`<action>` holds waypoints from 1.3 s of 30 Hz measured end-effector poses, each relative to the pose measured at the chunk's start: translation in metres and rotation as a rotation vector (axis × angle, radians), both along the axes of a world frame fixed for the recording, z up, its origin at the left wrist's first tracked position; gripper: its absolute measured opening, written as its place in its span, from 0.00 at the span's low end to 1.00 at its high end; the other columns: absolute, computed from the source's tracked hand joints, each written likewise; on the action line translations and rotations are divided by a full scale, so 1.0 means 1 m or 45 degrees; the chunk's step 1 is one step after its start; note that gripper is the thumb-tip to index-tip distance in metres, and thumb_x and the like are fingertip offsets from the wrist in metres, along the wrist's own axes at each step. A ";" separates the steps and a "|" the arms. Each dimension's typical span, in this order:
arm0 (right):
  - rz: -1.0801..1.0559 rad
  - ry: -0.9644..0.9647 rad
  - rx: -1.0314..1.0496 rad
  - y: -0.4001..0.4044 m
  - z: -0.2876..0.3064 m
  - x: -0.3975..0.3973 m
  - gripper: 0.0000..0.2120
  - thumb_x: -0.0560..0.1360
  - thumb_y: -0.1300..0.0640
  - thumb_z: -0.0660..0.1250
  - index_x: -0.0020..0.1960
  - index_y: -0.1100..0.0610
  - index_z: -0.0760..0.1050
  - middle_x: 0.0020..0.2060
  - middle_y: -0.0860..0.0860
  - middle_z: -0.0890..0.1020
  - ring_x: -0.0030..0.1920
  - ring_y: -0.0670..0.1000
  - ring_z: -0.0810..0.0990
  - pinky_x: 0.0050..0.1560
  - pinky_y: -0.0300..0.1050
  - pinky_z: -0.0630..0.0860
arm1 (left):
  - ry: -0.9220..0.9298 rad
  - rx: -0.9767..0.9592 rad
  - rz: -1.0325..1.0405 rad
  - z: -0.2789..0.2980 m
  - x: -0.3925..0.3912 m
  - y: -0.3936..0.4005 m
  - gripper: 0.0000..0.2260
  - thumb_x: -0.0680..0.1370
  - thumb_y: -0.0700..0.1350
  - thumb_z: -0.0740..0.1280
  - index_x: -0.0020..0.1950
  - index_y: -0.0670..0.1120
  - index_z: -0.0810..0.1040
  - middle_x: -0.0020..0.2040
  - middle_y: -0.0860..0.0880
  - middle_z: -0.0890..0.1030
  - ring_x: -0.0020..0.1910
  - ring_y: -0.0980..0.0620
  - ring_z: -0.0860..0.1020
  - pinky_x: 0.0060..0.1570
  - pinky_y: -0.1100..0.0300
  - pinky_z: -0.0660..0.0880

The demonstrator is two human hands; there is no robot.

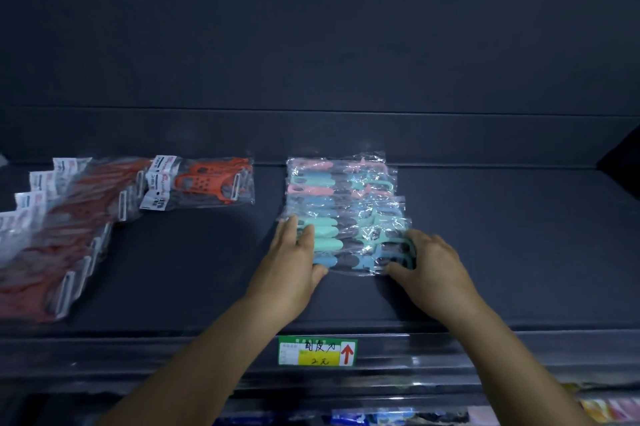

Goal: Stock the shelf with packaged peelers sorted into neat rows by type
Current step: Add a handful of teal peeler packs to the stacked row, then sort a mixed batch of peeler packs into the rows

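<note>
A row of clear-bagged pastel peelers (343, 203), teal, pink and blue, runs front to back on the dark shelf (194, 262). My left hand (294, 259) holds the left end of the nearest packs, fingers laid over the teal handles and thumb under the front edge. My right hand (429, 266) grips the right end of the same packs, fingers curled over the blue blade heads. A small pile of orange peelers (204, 184) lies to the left at the back. A long overlapping row of orange peelers (59, 235) fills the far left.
A green and yellow price label (317, 351) with a red arrow sits on the shelf's front rail. Bare shelf lies between the orange and pastel rows and to the right of the pastel row. Coloured packages (374, 417) show on the lower shelf.
</note>
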State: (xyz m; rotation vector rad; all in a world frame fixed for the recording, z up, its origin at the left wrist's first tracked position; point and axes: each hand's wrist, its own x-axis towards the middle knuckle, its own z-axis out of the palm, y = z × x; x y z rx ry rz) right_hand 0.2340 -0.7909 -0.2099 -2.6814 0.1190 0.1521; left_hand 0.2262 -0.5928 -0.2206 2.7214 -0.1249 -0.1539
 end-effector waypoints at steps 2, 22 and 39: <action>0.050 -0.049 -0.068 -0.001 0.002 0.001 0.29 0.74 0.47 0.67 0.70 0.57 0.64 0.67 0.54 0.68 0.67 0.56 0.65 0.66 0.45 0.64 | -0.012 -0.013 0.010 0.001 -0.001 -0.001 0.30 0.80 0.51 0.61 0.77 0.44 0.51 0.79 0.46 0.43 0.77 0.49 0.43 0.73 0.55 0.53; 1.146 -0.417 0.024 0.201 0.057 -0.014 0.28 0.77 0.45 0.60 0.74 0.52 0.59 0.72 0.47 0.64 0.72 0.49 0.60 0.71 0.41 0.55 | -0.202 0.350 0.572 0.071 -0.099 0.150 0.29 0.81 0.55 0.56 0.78 0.47 0.51 0.77 0.50 0.55 0.75 0.51 0.55 0.71 0.59 0.53; 1.510 -0.542 0.355 0.515 0.122 -0.118 0.23 0.78 0.47 0.60 0.71 0.51 0.63 0.69 0.46 0.67 0.70 0.48 0.62 0.67 0.42 0.62 | -0.565 0.485 0.994 0.149 -0.249 0.417 0.24 0.80 0.55 0.58 0.74 0.50 0.60 0.70 0.52 0.65 0.68 0.52 0.64 0.63 0.61 0.62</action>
